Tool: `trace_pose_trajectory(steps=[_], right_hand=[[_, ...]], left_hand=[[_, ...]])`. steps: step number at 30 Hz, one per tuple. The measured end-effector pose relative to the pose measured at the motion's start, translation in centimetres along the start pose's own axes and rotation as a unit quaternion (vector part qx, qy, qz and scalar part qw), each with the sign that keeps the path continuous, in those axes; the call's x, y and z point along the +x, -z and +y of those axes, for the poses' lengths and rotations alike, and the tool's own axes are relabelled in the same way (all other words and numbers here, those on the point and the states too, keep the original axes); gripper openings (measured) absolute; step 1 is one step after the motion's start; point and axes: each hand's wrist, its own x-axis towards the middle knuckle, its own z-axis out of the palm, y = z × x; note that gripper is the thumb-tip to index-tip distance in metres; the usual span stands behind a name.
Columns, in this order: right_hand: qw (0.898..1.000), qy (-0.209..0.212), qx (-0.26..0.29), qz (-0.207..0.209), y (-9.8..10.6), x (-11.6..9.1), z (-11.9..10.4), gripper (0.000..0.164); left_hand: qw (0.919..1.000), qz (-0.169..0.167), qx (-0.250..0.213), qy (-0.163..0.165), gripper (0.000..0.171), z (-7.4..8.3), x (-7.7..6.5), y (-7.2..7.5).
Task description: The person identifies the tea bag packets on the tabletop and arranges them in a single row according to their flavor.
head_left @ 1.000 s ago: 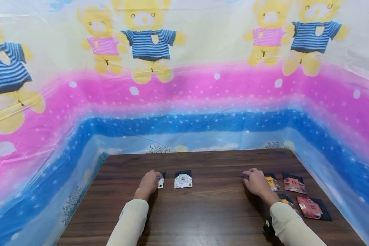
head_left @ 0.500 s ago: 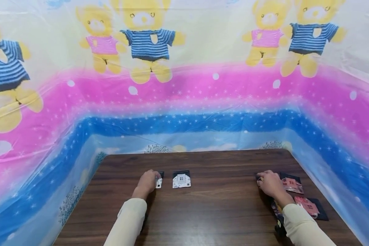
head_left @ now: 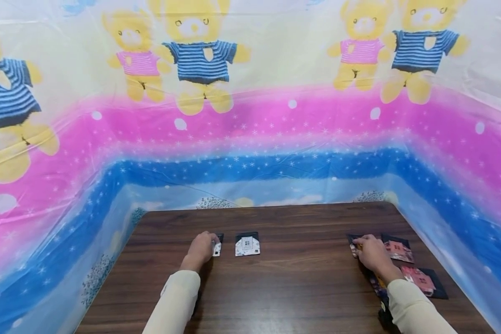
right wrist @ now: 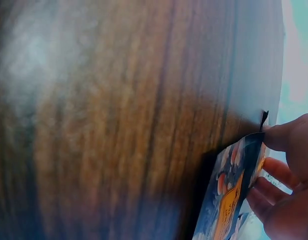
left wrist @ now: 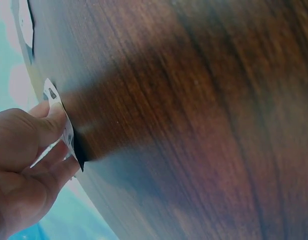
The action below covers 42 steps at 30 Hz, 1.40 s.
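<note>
At the back left of the table, my left hand point(head_left: 202, 247) pinches a flat white-and-black packet point(head_left: 216, 248), thumb on one face and fingers behind it; the left wrist view shows this white packet point(left wrist: 67, 125) tilted on edge. A second white-and-black packet point(head_left: 247, 244) lies just to its right. On the right side, my right hand point(head_left: 374, 253) grips a dark packet with a yellow label point(head_left: 353, 248), mostly hidden under the fingers. In the right wrist view its black corner shows by the thumb, while another yellow-labelled packet point(right wrist: 226, 200) lies nearer, largely covered by the forearm in the head view.
Two red-labelled black packets, one at the back point(head_left: 398, 249) and one in front point(head_left: 421, 280), lie right of the right hand near the table edge. The brown wooden table point(head_left: 284, 278) is enclosed by a hanging bear-print cloth point(head_left: 267, 120).
My right hand has moved right from bare tabletop onto the rear yellow-labelled packet, its fingers now closing on it. The left hand keeps its hold on the white packet in about the same place.
</note>
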Motion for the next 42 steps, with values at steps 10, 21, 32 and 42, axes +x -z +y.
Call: trace_pose_trajectory(steps=[10,21,32,42], right_hand=[[1.0,-0.002,0.0,0.002,-0.7,0.3,-0.1,0.033],[1.0,0.004,0.003,0.016,-1.1,0.7,-1.9,0.03],[1.0,0.009,0.008,0.018,-1.7,0.9,-3.7,0.03],[1.0,0.008,0.017,0.001,-2.2,1.0,-5.7,0.031]], left_hand=[[0.9999,-0.012,0.0,0.002,0.035,0.1,-0.2,0.3],[0.9999,-0.011,-0.005,0.008,0.036,0.0,0.3,0.2],[1.0,-0.004,0.003,-0.001,0.035,0.3,-0.1,0.4],[0.9999,-0.002,0.011,-0.012,0.034,0.3,0.0,0.3]])
